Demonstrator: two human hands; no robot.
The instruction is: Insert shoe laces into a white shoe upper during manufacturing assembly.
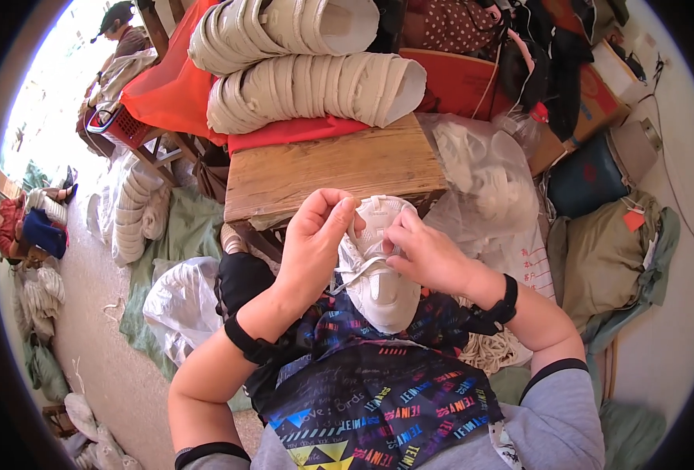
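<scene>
A white shoe upper (384, 294) with its toe toward me rests on my lap, at the near edge of a wooden bench. White shoelace (352, 268) lies in loose loops over its left side. My left hand (322, 227) is raised at the upper's left edge, thumb and forefinger pinched together; whatever is between the fingertips is too small to make out. Against the right side, near the tongue (378, 211), the fingers of my right hand (419, 249) are curled and closed on the upper. My fingers cover part of the lacing holes.
Two nested rows of white uppers (308, 94) lie on the wooden bench (331, 168). Plastic bags of uppers (484, 172) stand to its right. A bundle of laces (492, 350) is by my right leg. Stuffed sacks (609, 266) line the right wall. Other people sit at far left.
</scene>
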